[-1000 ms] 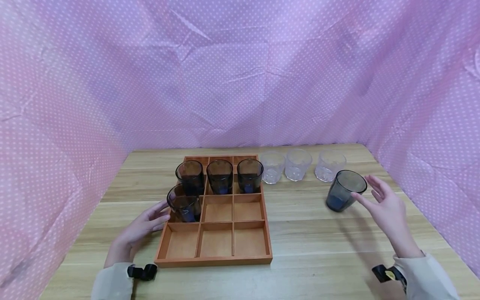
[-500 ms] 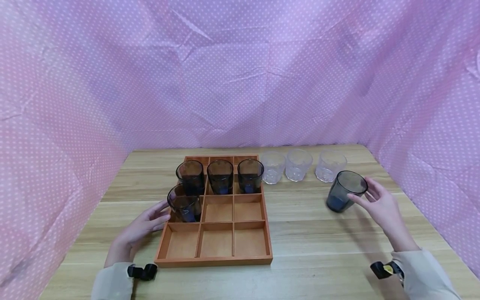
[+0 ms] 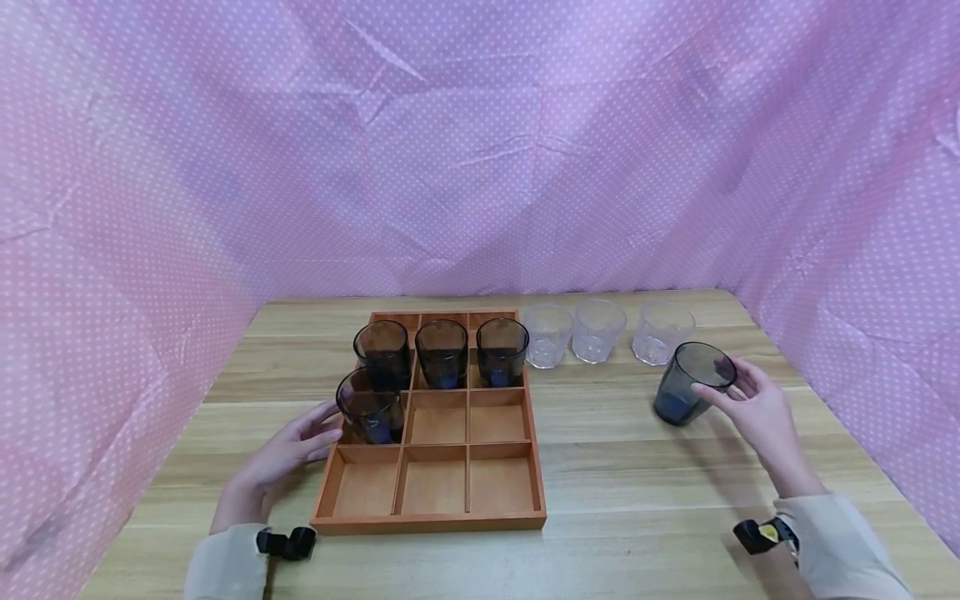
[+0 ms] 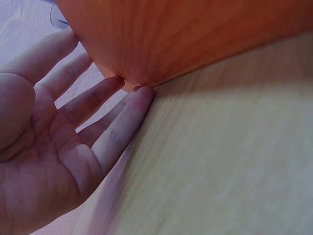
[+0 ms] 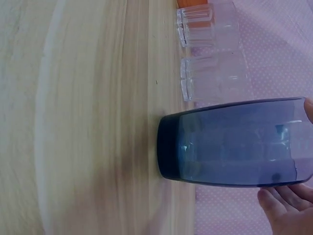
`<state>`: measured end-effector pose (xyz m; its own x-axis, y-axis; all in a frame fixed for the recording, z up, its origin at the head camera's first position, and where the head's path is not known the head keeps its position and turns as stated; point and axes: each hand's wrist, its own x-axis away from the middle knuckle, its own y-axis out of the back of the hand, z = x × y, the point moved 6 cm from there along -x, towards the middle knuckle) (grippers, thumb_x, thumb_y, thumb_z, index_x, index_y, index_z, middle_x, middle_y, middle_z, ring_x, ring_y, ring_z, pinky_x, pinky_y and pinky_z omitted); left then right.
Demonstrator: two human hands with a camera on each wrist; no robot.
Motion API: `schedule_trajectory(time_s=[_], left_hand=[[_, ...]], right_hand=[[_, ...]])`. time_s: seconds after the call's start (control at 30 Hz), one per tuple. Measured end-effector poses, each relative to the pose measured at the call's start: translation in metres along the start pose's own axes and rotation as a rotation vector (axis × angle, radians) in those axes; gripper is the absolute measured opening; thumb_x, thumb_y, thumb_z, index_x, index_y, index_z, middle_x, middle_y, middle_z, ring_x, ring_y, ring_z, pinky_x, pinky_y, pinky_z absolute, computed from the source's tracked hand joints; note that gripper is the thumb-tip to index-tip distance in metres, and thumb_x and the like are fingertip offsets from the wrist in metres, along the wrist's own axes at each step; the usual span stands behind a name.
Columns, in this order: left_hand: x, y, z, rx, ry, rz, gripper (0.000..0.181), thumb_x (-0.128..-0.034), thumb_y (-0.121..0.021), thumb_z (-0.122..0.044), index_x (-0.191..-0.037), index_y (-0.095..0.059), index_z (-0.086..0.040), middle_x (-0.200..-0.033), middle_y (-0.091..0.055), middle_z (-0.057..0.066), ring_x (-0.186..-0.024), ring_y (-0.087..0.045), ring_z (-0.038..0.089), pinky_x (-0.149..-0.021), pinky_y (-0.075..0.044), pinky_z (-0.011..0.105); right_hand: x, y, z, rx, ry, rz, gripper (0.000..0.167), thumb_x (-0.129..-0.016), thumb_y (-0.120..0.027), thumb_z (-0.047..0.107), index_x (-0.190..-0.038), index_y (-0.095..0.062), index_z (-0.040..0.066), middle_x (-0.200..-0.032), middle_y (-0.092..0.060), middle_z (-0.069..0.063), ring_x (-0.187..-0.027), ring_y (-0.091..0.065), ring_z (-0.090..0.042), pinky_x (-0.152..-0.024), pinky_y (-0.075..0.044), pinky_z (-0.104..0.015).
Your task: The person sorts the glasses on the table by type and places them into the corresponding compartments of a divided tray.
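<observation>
A dark glass (image 3: 678,392) stands on the table at the right, and the right hand (image 3: 757,417) holds it near the rim, thumb on the near side and fingers behind. The right wrist view shows this blue-grey glass (image 5: 230,144) upright with its base on the table and fingertips (image 5: 274,200) at its upper part. The left hand (image 3: 288,450) rests with extended fingers against the left side of the wooden tray (image 3: 427,523). In the left wrist view the fingertips (image 4: 142,95) touch the tray's side wall (image 4: 161,39).
Four dark glasses stand in the divided tray: three across the back (image 3: 382,358) and one at the left of the middle row (image 3: 371,412). Clear glasses (image 3: 546,337) stand in a line behind, right of the tray. A pink dotted cloth (image 3: 480,167) hangs around the table.
The right hand has moved leftward onto the dark glass, and its fingers have closed around the upper part. The left hand keeps its place at the tray.
</observation>
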<state>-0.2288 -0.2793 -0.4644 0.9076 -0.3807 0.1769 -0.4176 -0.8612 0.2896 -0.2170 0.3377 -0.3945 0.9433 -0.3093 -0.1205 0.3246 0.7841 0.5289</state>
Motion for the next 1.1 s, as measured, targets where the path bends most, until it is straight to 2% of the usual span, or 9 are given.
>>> schedule_trajectory(time_s=[0.1,0.27,0.5,0.7,0.97,1.03,1.1], left_hand=[[0.000,0.000,-0.001,-0.011,0.004,0.000,0.069,-0.1010,-0.051,-0.023,-0.154,-0.014,0.001,-0.156,-0.015,0.034,-0.141,-0.016,0.049,-0.089,-0.046,0.016],[0.000,-0.001,0.000,-0.011,0.016,-0.001,0.070,-0.1011,-0.051,-0.024,-0.154,-0.013,0.001,-0.155,-0.015,0.035,-0.140,-0.018,0.046,-0.091,-0.046,0.018],[0.000,-0.001,-0.002,-0.004,0.004,0.010,0.069,-0.1014,-0.050,-0.022,-0.153,-0.013,0.003,-0.157,-0.012,0.034,-0.141,-0.015,0.050,-0.090,-0.046,0.015],[0.001,-0.001,-0.002,-0.008,0.010,0.005,0.069,-0.1014,-0.050,-0.023,-0.154,-0.012,0.003,-0.156,-0.013,0.034,-0.141,-0.016,0.049,-0.091,-0.046,0.016],[0.001,0.000,-0.001,-0.013,0.012,-0.002,0.070,-0.1013,-0.050,-0.023,-0.154,-0.012,0.002,-0.156,-0.015,0.035,-0.140,-0.019,0.047,-0.092,-0.046,0.019],[0.001,0.000,-0.001,-0.011,0.008,0.000,0.069,-0.1014,-0.050,-0.023,-0.154,-0.012,0.002,-0.156,-0.015,0.034,-0.141,-0.018,0.047,-0.092,-0.046,0.019],[0.000,0.000,0.000,-0.011,0.002,0.001,0.069,-0.1015,-0.050,-0.023,-0.154,-0.013,0.002,-0.156,-0.014,0.034,-0.141,-0.017,0.048,-0.092,-0.046,0.018]], right_hand=[[0.000,0.000,-0.001,-0.036,-0.017,-0.042,0.074,-0.082,-0.079,0.028,-0.139,-0.044,-0.003,-0.100,-0.050,0.035,-0.096,-0.046,0.023,-0.080,-0.043,0.001],[0.002,0.000,-0.003,-0.056,-0.056,-0.089,0.077,-0.079,-0.081,0.027,-0.140,-0.045,-0.003,-0.099,-0.052,0.033,-0.094,-0.048,0.022,-0.078,-0.043,0.001],[0.009,-0.002,0.004,-0.056,-0.044,-0.109,0.076,-0.078,-0.082,0.026,-0.137,-0.048,-0.005,-0.094,-0.051,0.035,-0.087,-0.049,0.023,-0.076,-0.043,0.001],[0.014,-0.008,0.016,-0.022,-0.011,-0.085,0.074,-0.078,-0.082,0.028,-0.137,-0.049,-0.004,-0.098,-0.053,0.032,-0.086,-0.047,0.025,-0.075,-0.043,0.001],[0.023,-0.025,0.038,-0.065,0.076,-0.050,0.068,-0.077,-0.083,0.020,-0.133,-0.052,-0.004,-0.096,-0.052,0.035,-0.089,-0.050,0.023,-0.076,-0.045,0.000],[0.026,-0.030,0.045,-0.067,0.092,-0.035,0.068,-0.076,-0.083,0.019,-0.132,-0.053,-0.004,-0.098,-0.053,0.032,-0.090,-0.051,0.022,-0.077,-0.045,-0.001],[0.028,-0.036,0.053,-0.075,0.108,-0.012,0.068,-0.076,-0.083,0.017,-0.133,-0.052,-0.005,-0.104,-0.060,0.022,-0.091,-0.051,0.022,-0.077,-0.045,-0.001]])
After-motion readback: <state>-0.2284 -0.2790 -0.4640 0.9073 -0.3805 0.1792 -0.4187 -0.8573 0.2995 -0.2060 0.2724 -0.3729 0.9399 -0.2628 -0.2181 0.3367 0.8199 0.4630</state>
